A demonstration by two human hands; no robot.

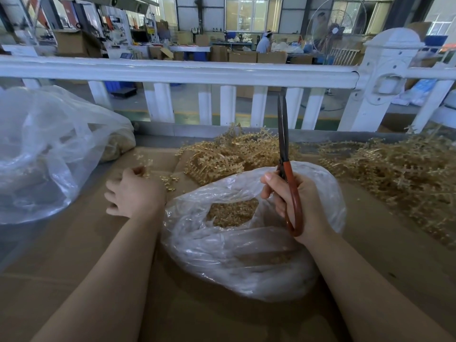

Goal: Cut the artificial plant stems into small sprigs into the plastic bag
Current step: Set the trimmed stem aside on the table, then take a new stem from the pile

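My right hand (293, 208) grips the red handles of a pair of scissors (283, 149), blades closed and pointing up, above a clear plastic bag (222, 255). The bag's mouth is open and shows cut golden sprigs (232, 212) inside. My left hand (134, 191) lies left of the bag on the cardboard, fingers curled around a few loose sprigs (143, 171). A pile of uncut golden plant stems (222, 156) sits just behind the bag, and a bigger heap of stems (399, 174) spreads to the right.
A large clear bag (49, 149) lies at the left. Brown cardboard (172, 317) covers the table. A white railing (222, 70) runs along the table's far edge. Beyond it is a workshop with boxes and a seated person.
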